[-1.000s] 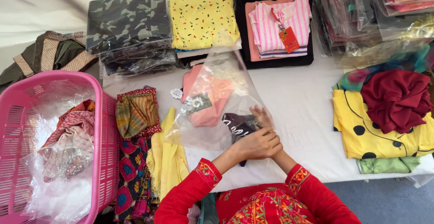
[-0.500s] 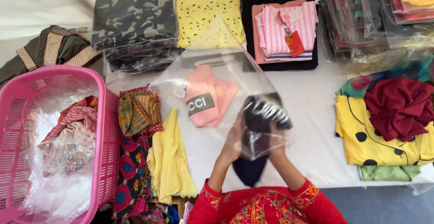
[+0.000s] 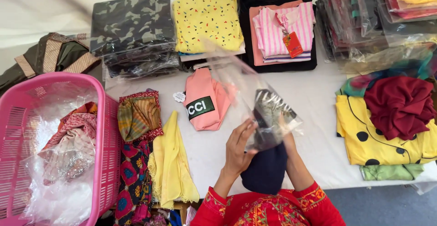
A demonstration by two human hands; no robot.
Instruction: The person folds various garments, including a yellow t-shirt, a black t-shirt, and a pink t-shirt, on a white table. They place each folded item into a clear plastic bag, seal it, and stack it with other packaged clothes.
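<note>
My left hand [image 3: 238, 149] and my right hand [image 3: 287, 140] grip a clear plastic bag [image 3: 255, 98] from both sides, just above the white table's near edge. A dark navy folded garment [image 3: 265, 171] sticks out of the bag's lower end, partly inside it, between my hands. The bag's upper part trails up and left over a pink folded garment [image 3: 205, 99] with a dark label, which lies on the table. My right hand is mostly hidden behind the bag.
A pink basket [image 3: 108, 130] with clothes and plastic stands at the left. Patterned and yellow cloths [image 3: 169, 162] lie beside it. Stacks of bagged folded clothes line the far edge: camouflage [image 3: 132, 23], yellow speckled [image 3: 207, 18], pink striped [image 3: 282, 28]. A maroon cloth [image 3: 400, 105] on yellow garments sits right.
The bag has been lifted off the pink garment and pulled toward me. The dark garment now hangs from the bag's lower end between my hands.
</note>
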